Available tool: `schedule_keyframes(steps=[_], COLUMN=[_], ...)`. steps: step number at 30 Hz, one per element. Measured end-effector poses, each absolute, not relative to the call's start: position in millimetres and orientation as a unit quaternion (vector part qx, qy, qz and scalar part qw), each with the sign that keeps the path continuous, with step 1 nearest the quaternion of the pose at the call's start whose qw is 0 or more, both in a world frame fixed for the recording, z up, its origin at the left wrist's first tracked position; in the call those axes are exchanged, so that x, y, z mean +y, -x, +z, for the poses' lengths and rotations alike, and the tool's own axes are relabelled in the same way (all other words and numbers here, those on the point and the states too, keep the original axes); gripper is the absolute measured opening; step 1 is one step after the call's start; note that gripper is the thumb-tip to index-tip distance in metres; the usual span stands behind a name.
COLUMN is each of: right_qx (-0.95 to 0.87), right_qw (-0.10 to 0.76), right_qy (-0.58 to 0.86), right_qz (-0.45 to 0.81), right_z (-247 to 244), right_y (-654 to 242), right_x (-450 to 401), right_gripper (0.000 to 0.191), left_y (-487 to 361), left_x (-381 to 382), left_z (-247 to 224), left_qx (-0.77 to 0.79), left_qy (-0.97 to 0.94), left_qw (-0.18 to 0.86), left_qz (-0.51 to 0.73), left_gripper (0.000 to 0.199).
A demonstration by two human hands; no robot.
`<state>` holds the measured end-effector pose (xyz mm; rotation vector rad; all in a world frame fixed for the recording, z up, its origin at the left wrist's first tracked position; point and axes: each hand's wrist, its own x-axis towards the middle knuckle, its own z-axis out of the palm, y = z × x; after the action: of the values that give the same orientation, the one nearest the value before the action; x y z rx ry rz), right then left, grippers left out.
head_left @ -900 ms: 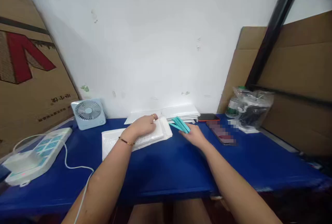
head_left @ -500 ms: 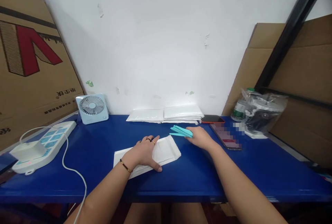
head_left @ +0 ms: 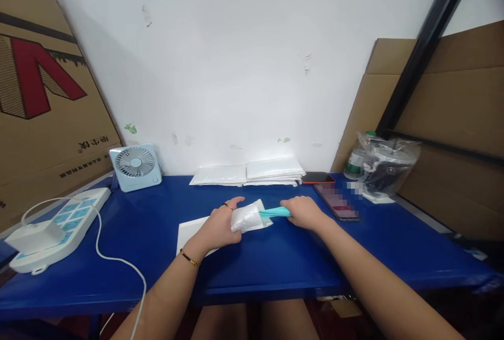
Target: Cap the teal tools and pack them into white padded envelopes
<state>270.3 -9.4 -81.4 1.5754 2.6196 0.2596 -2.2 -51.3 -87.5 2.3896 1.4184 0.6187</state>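
A white padded envelope point(head_left: 247, 217) is gripped by my left hand point(head_left: 218, 228), thumb on the near side and fingers on the far side; its right end bulges above the blue table. In my right hand point(head_left: 300, 212) is a bundle of turquoise sticks point(head_left: 275, 212), held at its right end. The left tips of the bundle are at the envelope's right opening, and whatever part lies inside is hidden.
White envelopes point(head_left: 273, 169) are stacked against the wall. Two phones point(head_left: 318, 177) lie right of them, near a bottle point(head_left: 354, 164) and a plastic-wrapped item point(head_left: 388, 169). On the left are a small fan point(head_left: 136, 165), a power strip point(head_left: 74, 224) and a cable.
The turquoise bundle has moved down to the envelope's opening, its pieces now close together. My left hand has closed round the envelope, which now bulges. The view has shifted slightly.
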Motion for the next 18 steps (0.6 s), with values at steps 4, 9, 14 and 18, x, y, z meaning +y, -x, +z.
schedule_keyframes(steps=[4, 9, 14, 18], right_qx=[0.868, 0.904, 0.923, 0.928], right_qw=[0.048, 0.022, 0.023, 0.020], right_qy=[-0.483, -0.412, -0.375, -0.369], right_qz=[0.100, 0.111, 0.086, 0.044], right_z=[-76, -71, -66, -63], right_y=[-256, -226, -204, -201], right_x=[-16, -22, -26, -25], right_gripper=[0.018, 0.029, 0.036, 0.037], left_y=[-4, -15, -25, -38], left_x=[-51, -51, -51, -51], left_z=[-89, -93, -94, -93], left_qx=[0.478, 0.480, 0.505, 0.560], left_qy=[-0.839, -0.851, -0.849, -0.823], left_qw=[0.157, 0.130, 0.093, 0.016], left_qz=[0.207, 0.166, 0.128, 0.097], left_gripper=[0.079, 0.089, 0.062, 0.039])
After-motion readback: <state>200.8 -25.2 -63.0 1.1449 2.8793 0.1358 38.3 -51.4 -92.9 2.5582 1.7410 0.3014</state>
